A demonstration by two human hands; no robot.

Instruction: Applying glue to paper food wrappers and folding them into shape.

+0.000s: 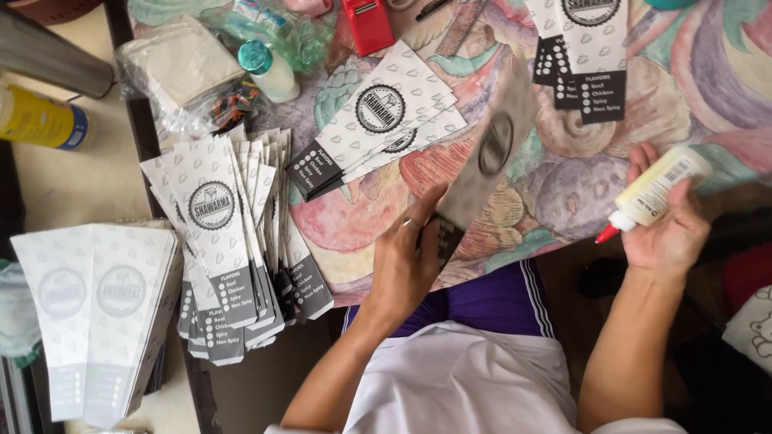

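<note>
Leftmost, at the lower left of the frame, a bundle of pale folded sleeves [92,313] lies on a separate surface, kept apart from the flat stock. Just right of it, a fanned stack of printed paper sleeves [229,241] rests on the edge of the table [708,72], each sheet offset from the next, which leaves every edge open to a fingertip. At the upper left, a plastic bag [181,72] and a small white bottle with a teal cap [269,71] sit near the stack. A red stapler [367,24] lies at the top centre. A second, smaller stack of sleeves [378,120] lies diagonally at centre.

The left hand [406,261] is closed on the lower end of one paper sleeve [482,161], tilting it up off the table; the sleeve is blurred, so the exact finger placement cannot be told. Raised this way, its face is turned toward the other hand. A third batch of sleeves [591,56] lies at the upper right.

The right hand [667,233] is wrapped around a glue bottle [655,193], red nozzle pointing lower left toward the held sleeve but well apart from it.
</note>
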